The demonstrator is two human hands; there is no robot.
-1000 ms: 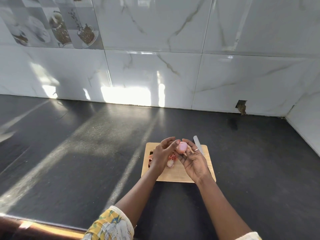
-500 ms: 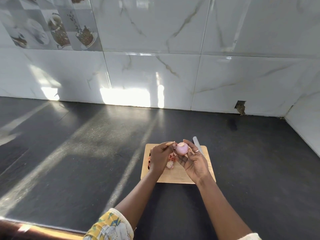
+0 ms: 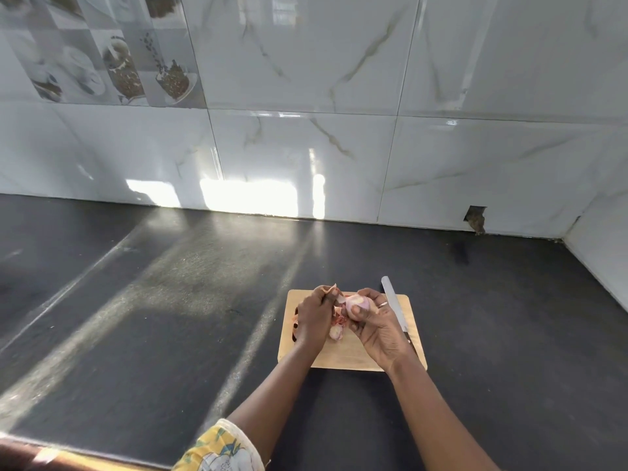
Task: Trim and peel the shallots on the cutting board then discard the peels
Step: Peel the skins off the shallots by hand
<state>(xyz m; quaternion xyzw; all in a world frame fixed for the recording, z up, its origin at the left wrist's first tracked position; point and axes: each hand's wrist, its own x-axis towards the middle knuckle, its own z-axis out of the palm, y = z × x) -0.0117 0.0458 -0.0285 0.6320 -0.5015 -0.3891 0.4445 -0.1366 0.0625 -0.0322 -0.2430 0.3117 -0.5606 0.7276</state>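
Hands hover over a wide dark counter (image 3: 170,317), and that is where a dropped bulb would roll, since the surface looks smooth. On it lies the wooden cutting board (image 3: 353,360), small for the job; scraps nudged by a wrist could slide off its edge. A knife (image 3: 391,299) lies along the board's right side, blade pointing away, just beside the right hand (image 3: 380,331). Its handle is mostly hidden behind that hand, so a careless sweep might knock it or catch the forearm.

The right hand cups the shallot (image 3: 357,303) above the board's far half, fingers curled round it and the thumb across the front. The left hand (image 3: 314,317) pinches a strip of peel (image 3: 334,289) between thumb and fingertips. The strip seems joined to the bulb at one end — though at this size I cannot be sure. If it tears short, a patch of skin is left on; if it is pulled hard, the slick bulb may pop from the grip.

Below, a peeled shallot (image 3: 336,332) rests on the board touching a heap of reddish peels (image 3: 341,320) — it could get swept away with the discards.
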